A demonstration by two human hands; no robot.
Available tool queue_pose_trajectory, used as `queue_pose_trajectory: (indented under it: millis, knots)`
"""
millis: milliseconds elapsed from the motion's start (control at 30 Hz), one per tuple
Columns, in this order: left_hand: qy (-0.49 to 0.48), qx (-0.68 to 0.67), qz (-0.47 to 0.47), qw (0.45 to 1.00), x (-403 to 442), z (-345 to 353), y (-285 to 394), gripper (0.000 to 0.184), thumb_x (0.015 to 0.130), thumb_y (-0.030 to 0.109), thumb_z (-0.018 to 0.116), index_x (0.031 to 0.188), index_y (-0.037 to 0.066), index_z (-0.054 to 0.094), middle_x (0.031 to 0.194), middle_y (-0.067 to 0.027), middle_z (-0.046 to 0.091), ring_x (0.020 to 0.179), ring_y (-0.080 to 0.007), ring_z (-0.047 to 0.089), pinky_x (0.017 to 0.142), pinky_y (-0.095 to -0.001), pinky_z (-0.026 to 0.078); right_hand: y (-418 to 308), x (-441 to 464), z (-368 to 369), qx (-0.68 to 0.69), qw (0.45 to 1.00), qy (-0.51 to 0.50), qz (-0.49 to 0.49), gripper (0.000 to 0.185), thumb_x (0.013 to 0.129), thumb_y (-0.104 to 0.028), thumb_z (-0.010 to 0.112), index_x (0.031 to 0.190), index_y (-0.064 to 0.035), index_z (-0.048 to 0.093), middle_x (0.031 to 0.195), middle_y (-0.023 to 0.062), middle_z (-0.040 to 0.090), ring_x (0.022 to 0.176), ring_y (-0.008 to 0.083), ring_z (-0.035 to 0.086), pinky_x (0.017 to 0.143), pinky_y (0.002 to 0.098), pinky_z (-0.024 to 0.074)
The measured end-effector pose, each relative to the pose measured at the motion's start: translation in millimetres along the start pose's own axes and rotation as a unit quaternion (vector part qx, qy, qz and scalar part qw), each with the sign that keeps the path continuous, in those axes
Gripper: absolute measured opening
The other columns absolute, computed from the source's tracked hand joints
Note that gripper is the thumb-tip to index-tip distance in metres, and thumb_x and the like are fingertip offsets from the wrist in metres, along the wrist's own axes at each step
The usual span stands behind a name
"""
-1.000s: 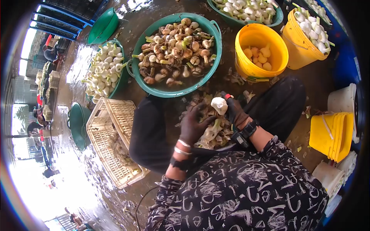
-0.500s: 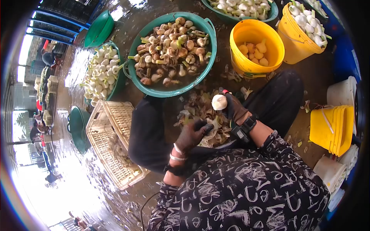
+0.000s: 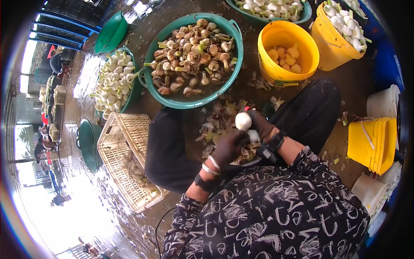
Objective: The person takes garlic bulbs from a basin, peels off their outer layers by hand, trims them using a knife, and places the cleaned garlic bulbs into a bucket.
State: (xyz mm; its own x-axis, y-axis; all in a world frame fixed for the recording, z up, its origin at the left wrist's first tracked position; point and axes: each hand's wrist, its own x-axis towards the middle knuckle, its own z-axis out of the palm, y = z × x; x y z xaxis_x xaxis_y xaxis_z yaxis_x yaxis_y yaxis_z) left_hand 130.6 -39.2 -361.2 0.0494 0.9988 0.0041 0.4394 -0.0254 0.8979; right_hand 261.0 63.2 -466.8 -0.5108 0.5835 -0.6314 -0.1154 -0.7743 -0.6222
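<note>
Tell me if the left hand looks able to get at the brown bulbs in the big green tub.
Probably yes: the green tub stands open just ahead, and nothing covers the brown bulbs, though the left hand is busy at the white bulb.

- Forward of the left hand (image 3: 230,147) and right hand (image 3: 262,124), open air over the peelings (image 3: 214,118) leads to the large green tub (image 3: 189,105).
- The tub's near rim blocks a low reach; its mouth is open from above.
- A narrow strip of floor (image 3: 250,58) parts tub and yellow bucket (image 3: 276,77).
- The crate (image 3: 114,156) stands in the way beyond the left knee (image 3: 166,140).
- Toward the floor's right edge, room lies between right knee (image 3: 323,94) and stacked yellow buckets (image 3: 364,154).
</note>
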Motion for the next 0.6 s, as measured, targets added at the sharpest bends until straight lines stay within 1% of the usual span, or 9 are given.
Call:
queue_pose_trajectory:
  millis: [33,100,167,233,300,367,433,500,600]
  knots:
    - [-0.066,-0.024,-0.008,0.997,-14,4,2,0.007,0.080,0.009,0.063,0.079,0.002,0.062,0.077,-0.0161,0.062,0.071,-0.0292,0.060,0.064,-0.0348,0.046,-1,5,-7,0.043,0.994,-0.078,-0.062,0.024,0.092,-0.025,0.046,0.092,-0.0048,0.057,0.079,0.0045,0.063,0.069,0.0175,0.062,0.060,0.0286,0.0500]
    - [-0.137,-0.045,-0.010,0.989,-18,-1,4,0.010,0.080,0.012,0.064,0.080,0.002,0.063,0.076,-0.0162,0.062,0.070,-0.0299,0.061,0.064,-0.0347,0.046,-3,16,-20,0.246,0.954,-0.171,-0.028,0.025,0.094,-0.027,0.043,0.093,-0.0058,0.056,0.085,0.0045,0.062,0.075,0.0169,0.062,0.069,0.0300,0.0526]
    - [-0.269,0.093,-0.161,0.945,-23,-20,2,0.016,0.079,0.018,0.067,0.086,0.004,0.064,0.075,-0.0155,0.063,0.069,-0.0292,0.061,0.065,-0.0341,0.046,14,25,-25,0.142,0.975,-0.147,-0.083,0.031,0.095,-0.031,0.040,0.094,-0.0058,0.057,0.084,0.0031,0.062,0.074,0.0143,0.060,0.068,0.0279,0.0502]
    - [-0.225,0.116,-0.193,0.948,-17,-33,-21,0.023,0.077,0.026,0.067,0.092,0.008,0.064,0.081,-0.0158,0.063,0.075,-0.0313,0.061,0.068,-0.0375,0.047,14,26,-22,0.028,0.981,-0.134,-0.135,0.036,0.096,-0.035,0.037,0.094,-0.0058,0.058,0.083,0.0017,0.062,0.073,0.0117,0.059,0.066,0.0258,0.0479]
    - [-0.101,0.162,-0.193,0.962,-4,-51,-51,0.033,0.075,0.033,0.068,0.100,0.013,0.064,0.089,-0.0166,0.063,0.083,-0.0340,0.061,0.073,-0.0414,0.048,-6,5,-7,0.064,0.996,-0.069,-0.001,0.039,0.096,-0.039,0.037,0.100,-0.0063,0.057,0.087,0.0030,0.062,0.079,0.0118,0.059,0.070,0.0248,0.0477]
    - [0.021,0.238,-0.159,0.958,25,-75,-74,0.038,0.073,0.032,0.069,0.105,0.014,0.062,0.098,-0.0183,0.060,0.090,-0.0354,0.059,0.076,-0.0426,0.049,-35,-23,15,-0.147,0.942,-0.036,-0.301,0.041,0.096,-0.043,0.038,0.105,-0.0076,0.055,0.090,0.0051,0.061,0.078,0.0153,0.060,0.071,0.0287,0.0491]
    - [0.073,0.330,-0.177,0.924,61,-99,-100,0.048,0.070,0.032,0.071,0.113,0.016,0.058,0.111,-0.0203,0.054,0.099,-0.0377,0.055,0.081,-0.0436,0.048,-67,-33,22,0.119,0.956,-0.064,-0.261,0.046,0.094,-0.049,0.038,0.105,-0.0076,0.054,0.089,0.0066,0.061,0.078,0.0184,0.060,0.070,0.0331,0.0497]
    - [0.063,0.363,-0.218,0.904,94,-121,-136,0.059,0.068,0.033,0.072,0.121,0.019,0.051,0.120,-0.0201,0.048,0.109,-0.0401,0.049,0.088,-0.0456,0.045,-114,-47,14,0.293,0.924,-0.181,-0.167,0.059,0.089,-0.060,0.035,0.106,-0.0071,0.054,0.086,0.0076,0.059,0.079,0.0197,0.057,0.063,0.0339,0.0476]
    - [0.006,0.372,-0.246,0.895,138,-133,-185,0.070,0.064,0.039,0.074,0.127,0.024,0.050,0.129,-0.0277,0.041,0.111,-0.0420,0.048,0.093,-0.0432,0.043,-150,-68,23,0.394,0.889,-0.154,-0.178,0.075,0.084,-0.070,0.030,0.117,-0.0059,0.052,0.082,0.0057,0.057,0.073,0.0169,0.052,0.053,0.0299,0.0412]
